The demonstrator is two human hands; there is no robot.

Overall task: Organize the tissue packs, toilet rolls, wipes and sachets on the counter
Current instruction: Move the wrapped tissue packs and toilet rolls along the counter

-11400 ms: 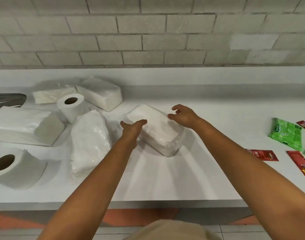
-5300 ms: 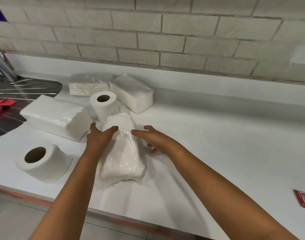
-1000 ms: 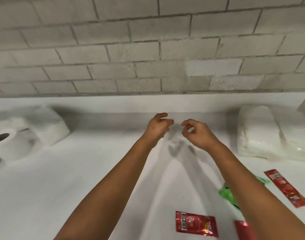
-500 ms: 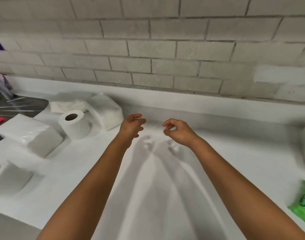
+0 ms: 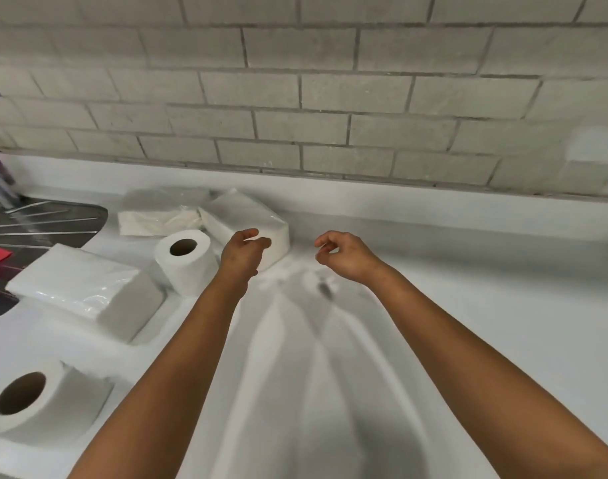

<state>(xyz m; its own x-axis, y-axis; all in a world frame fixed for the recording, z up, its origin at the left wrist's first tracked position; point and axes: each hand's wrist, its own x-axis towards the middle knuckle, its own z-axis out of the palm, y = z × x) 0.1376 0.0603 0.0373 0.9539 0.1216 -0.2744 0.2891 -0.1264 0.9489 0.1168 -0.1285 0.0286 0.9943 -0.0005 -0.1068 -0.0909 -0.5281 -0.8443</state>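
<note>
Fingers of left hand (image 5: 242,252) and right hand (image 5: 344,252) curl loosely, empty; glossy rectangular tissue pack (image 5: 242,216) lies just beyond the left fingertips.

toilet rolls (image 5: 185,259): white | counter (image 5: 468,323): white | wall (image 5: 330,98): grey brick

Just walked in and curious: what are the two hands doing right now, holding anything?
Left hand: open, fingers loosely curled, holding nothing.
Right hand: open, loosely curled, empty.

Count, all to the left of my hands: three white plastic-wrapped tissue packs (image 5: 88,288) (image 5: 161,212) (image 5: 247,219); two white paper toilet rolls (image 5: 188,261) (image 5: 43,402).
</note>
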